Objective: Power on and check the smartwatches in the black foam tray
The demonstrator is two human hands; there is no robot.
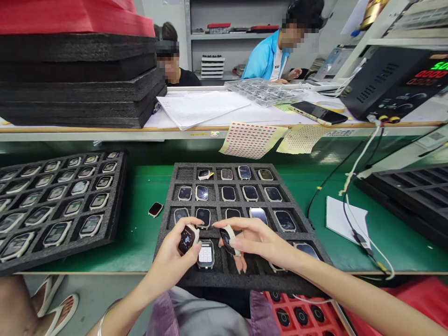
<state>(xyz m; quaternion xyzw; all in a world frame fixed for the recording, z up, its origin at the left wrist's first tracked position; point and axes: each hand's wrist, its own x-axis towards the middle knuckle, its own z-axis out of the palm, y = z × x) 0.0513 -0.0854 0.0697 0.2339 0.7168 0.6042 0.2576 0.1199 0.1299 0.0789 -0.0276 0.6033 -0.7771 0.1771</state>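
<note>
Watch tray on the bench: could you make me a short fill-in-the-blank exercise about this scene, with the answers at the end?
1. Between them, the left hand and right hand hold ____ watches.
2. The work surface under the middle foam tray is coloured ____.
3. In the picture, a loose watch lies just to the ____ of that tray.
4. The phone on the raised shelf lies with its screen facing ____.

Missing words: two; green; left; up.

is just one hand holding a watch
No, the left hand holds one watch and the right hand holds another watch.
</note>
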